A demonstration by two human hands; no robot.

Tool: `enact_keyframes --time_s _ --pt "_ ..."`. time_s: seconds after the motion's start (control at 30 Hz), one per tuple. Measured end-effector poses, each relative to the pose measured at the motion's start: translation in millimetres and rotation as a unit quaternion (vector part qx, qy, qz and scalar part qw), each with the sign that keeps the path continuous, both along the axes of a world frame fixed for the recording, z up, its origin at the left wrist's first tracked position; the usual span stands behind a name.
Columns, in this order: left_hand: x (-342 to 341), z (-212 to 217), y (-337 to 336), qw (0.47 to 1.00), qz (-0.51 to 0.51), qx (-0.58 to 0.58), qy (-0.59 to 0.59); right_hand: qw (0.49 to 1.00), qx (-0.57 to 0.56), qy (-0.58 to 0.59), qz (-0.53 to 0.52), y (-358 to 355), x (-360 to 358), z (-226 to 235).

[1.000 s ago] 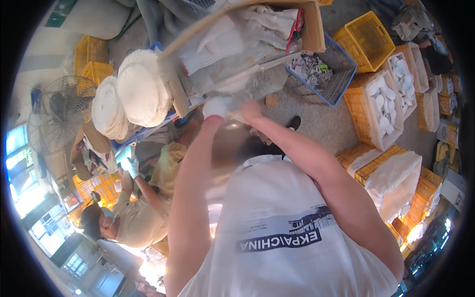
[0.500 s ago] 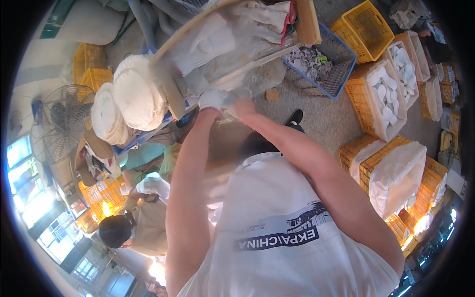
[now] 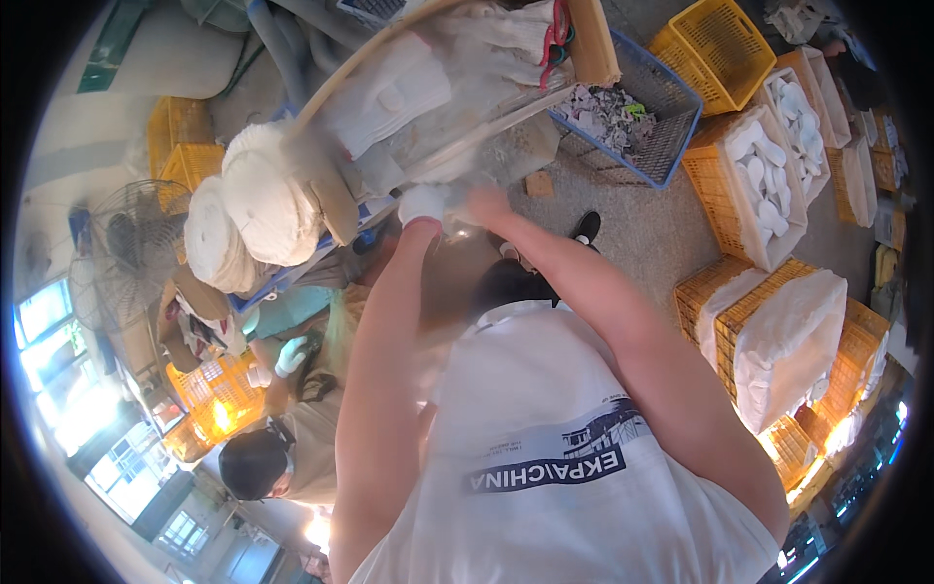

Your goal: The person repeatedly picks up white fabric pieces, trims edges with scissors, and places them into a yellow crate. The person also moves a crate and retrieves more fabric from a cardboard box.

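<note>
My left hand [image 3: 421,204] wears a white glove with a red cuff. It is held out in front of me, just below the edge of a wooden tray [image 3: 595,49]; blur hides its fingers. Close beside it on the right is my bare right hand [image 3: 484,206], which looks curled closed. A pale smear lies between the two hands, and what it is cannot be made out. White knitted gloves [image 3: 394,102] lie in the tray beyond, and more gloves with red cuffs [image 3: 516,34] rest at its far right.
Two big white rolls [image 3: 268,195] stand at the left near a fan [image 3: 122,238]. A co-worker [image 3: 258,462] sits lower left. Right of the tray are a blue-rimmed crate [image 3: 671,127] of scraps, a yellow crate [image 3: 715,54] and lined crates [image 3: 720,185] holding white pieces.
My hands stay close together at nearly the same place, with the left shifted slightly right. The whole view has turned a little. The co-worker's gloved hand has moved.
</note>
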State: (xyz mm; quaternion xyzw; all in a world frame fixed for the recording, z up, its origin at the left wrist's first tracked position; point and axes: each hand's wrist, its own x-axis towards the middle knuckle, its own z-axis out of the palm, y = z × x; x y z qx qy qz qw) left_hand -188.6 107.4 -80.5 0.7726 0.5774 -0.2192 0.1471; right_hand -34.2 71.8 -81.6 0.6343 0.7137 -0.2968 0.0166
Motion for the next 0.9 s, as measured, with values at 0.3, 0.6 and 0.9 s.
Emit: enact_keyframes --time_s 0.3,0.6,0.9 --pt "27 -1 -17 0.994 0.084 0.063 -0.030 0.999 0.008 -0.026 0.040 14 22 24" --pt "51 1 -17 0.987 0.139 0.067 -0.038 0.999 -0.032 -0.021 0.012 24 39 40" --pt "74 -47 -10 0.913 0.378 0.092 -0.126 0.996 0.003 -0.038 0.078 43 59 42"
